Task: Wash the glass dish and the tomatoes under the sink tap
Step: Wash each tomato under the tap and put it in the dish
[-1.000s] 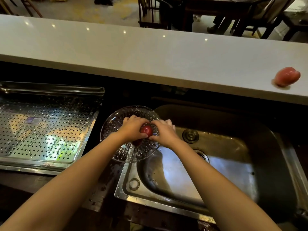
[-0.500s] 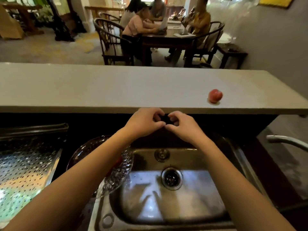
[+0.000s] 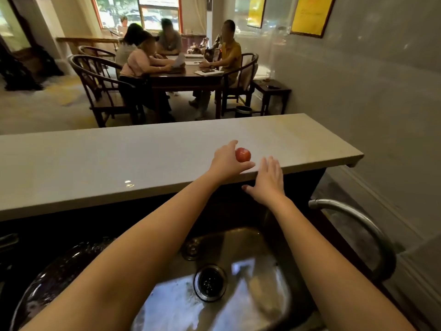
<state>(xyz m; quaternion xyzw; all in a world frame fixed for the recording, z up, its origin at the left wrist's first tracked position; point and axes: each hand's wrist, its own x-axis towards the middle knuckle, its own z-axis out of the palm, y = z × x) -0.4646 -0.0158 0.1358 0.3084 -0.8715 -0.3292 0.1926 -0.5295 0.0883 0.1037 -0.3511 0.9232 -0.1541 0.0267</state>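
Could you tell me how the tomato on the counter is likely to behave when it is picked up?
The tomato looks round and glossy, so it may roll or slip on the smooth counter. It is small beside the left hand, so probably light.

Red tomato (image 3: 243,154) on the pale counter, touching the left hand (image 3: 226,162); glass dish (image 3: 51,281) beside the sink (image 3: 238,304), tap (image 3: 358,225) dry

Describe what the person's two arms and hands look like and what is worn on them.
Both forearms are bare as far as the frame shows: no sleeves, gloves, watch or bracelet. The left hand and right hand show no rings on the visible sides. Fingernails look short and unpainted.
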